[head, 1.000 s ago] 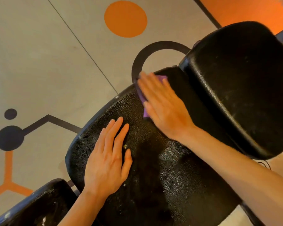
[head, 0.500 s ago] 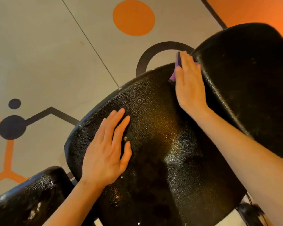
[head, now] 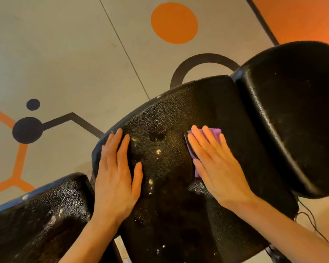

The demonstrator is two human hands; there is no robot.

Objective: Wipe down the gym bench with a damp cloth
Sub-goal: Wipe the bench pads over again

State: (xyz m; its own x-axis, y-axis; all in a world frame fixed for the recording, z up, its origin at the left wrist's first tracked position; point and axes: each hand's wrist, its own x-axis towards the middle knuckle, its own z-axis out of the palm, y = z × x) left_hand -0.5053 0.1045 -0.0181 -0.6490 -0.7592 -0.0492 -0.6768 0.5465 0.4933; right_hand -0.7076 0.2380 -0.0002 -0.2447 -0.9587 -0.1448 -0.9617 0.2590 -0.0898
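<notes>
Two hands lie flat on the black textured pad of the gym bench (head: 171, 215). Since half a second ago the right hand (head: 215, 164) has come back from the pad's far right corner, by the gap to the next cushion (head: 296, 111), and now presses near the middle of the pad's right side, fingers straight and slightly spread. Under its palm and fingers is the purple cloth (head: 215, 132), which has travelled with it; only its far edge and a strip at the thumb side show. The left hand (head: 116, 177) stays where it was, close to the pad's left edge, palm down, fingers straight and close together, thumb spread to the right. Pale specks and wet-looking patches sit on the pad between the two hands. A second black pad (head: 38, 221) lies off the bench's near left corner. No writing or label is readable anywhere. The floor (head: 65, 63) carries an orange circle (head: 174, 22) and dark line markings.
</notes>
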